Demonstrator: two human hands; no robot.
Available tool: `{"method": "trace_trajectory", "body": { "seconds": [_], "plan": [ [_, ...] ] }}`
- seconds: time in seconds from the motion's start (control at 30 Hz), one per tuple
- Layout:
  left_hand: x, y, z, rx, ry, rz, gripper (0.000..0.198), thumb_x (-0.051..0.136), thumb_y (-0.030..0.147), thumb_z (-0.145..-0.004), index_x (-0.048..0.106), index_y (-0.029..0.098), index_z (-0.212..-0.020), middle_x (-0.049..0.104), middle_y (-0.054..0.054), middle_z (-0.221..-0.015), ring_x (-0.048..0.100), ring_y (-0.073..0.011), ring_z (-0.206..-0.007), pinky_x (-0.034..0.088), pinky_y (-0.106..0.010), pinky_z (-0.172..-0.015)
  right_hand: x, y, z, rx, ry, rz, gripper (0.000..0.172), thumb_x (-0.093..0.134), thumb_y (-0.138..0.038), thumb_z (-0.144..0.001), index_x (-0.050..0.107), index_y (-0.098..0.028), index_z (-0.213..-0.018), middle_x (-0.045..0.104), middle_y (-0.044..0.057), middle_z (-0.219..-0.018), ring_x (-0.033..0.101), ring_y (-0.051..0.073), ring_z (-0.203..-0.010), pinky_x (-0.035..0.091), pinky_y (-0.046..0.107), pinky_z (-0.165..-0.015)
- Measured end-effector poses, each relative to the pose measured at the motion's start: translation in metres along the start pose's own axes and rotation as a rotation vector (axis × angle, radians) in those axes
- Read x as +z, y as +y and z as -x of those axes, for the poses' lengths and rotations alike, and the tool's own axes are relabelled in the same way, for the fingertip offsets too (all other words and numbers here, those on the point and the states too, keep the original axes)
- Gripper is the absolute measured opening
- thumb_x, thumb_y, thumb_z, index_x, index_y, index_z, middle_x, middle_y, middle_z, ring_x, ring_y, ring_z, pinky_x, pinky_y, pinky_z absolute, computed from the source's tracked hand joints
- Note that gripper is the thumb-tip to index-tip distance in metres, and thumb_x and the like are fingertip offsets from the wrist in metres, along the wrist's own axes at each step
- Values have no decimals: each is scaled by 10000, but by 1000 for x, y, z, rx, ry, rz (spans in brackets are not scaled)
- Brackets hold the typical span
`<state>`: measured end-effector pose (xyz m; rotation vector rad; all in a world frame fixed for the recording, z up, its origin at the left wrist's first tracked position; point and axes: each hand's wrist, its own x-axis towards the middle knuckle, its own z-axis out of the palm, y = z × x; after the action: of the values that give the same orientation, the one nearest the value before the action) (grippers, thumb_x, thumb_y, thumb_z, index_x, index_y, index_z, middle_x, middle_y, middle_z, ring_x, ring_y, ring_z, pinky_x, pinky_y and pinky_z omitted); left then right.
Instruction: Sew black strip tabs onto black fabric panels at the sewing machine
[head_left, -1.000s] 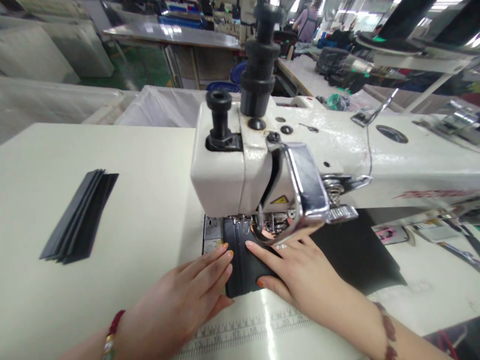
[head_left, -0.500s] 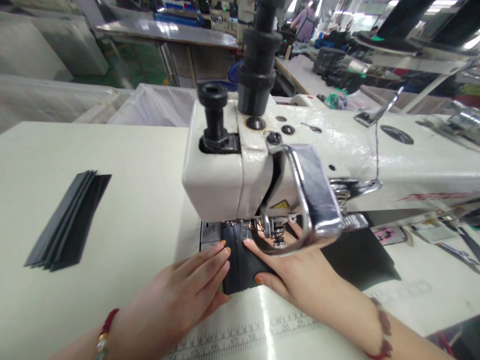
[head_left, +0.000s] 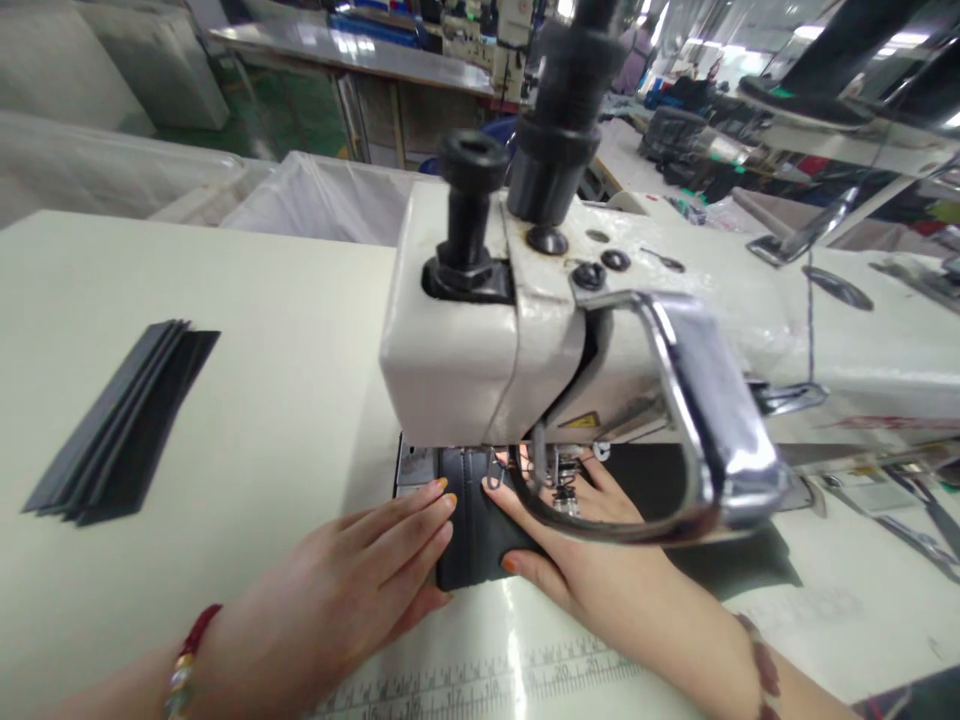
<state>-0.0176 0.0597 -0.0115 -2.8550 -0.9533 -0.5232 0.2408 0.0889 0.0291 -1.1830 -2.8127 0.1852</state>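
A dark piece of material [head_left: 469, 545] with a stitched line lies under the needle area of a white sewing machine [head_left: 457, 380]. My left hand [head_left: 352, 580] rests with its fingers pressed together, fingertips on the left edge of the piece. On the right part of the piece lies my right hand [head_left: 585, 550], fingers spread flat, partly hidden behind the machine's chrome guard [head_left: 720, 420]. Neither hand is wrapped round anything. A fanned stack of dark strips [head_left: 124, 425] lies on the table at the left.
The pale table [head_left: 285, 330] has a printed ruler [head_left: 487, 685] along its front. More dark material [head_left: 750, 555] lies right of my right hand, with metal tools [head_left: 919, 540] farther right. Behind stand plastic-lined bins [head_left: 315, 200] and a metal-topped table [head_left: 360, 65].
The view has shifted, so the machine head appears farther right. The chrome guard has swung out to the right. Both hands stay on the dark piece in nearly the same places.
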Motion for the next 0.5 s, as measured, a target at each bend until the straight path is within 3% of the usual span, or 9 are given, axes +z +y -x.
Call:
{"method": "trace_trajectory", "body": {
  "seconds": [0.17,0.27,0.37,0.43,0.5],
  "plan": [
    [-3,-1,-3,-12,8,47,320,507,250,-942,563,48,-1183,599,-169,-1222,566,-276,-1152,566,-387,-881,3,2,-2,15,-23,37,477,506,-490,-917,480,-297,-1352,494,47,-1391,448,257,-1265,229,515,-1114],
    [-7,-1,-7,-46,17,88,270,498,227,-934,592,63,-1126,645,-146,-1129,602,-276,-1095,589,-391,-827,7,2,-1,29,-37,60,501,507,-460,-920,426,-309,-1391,514,55,-1369,456,289,-1254,314,550,-1060],
    [-11,-2,-11,-61,39,118,237,514,232,-920,606,73,-1071,653,-131,-1112,606,-258,-1087,575,-369,-868,11,5,0,13,-49,54,518,522,-400,-918,397,-287,-1407,532,80,-1340,478,302,-1226,411,548,-977],
    [-13,-2,-12,-46,59,117,245,520,247,-917,598,62,-1059,646,-136,-1129,590,-261,-1113,559,-370,-902,12,6,1,-14,-12,12,505,533,-367,-912,414,-251,-1389,542,102,-1313,488,295,-1210,422,542,-972],
    [-13,-3,-11,-30,59,118,263,523,263,-917,582,51,-1061,635,-149,-1146,574,-270,-1138,549,-384,-918,8,6,4,-32,116,-56,458,549,-329,-905,450,-225,-1341,552,113,-1276,494,280,-1198,390,551,-1012]
  ]
}}
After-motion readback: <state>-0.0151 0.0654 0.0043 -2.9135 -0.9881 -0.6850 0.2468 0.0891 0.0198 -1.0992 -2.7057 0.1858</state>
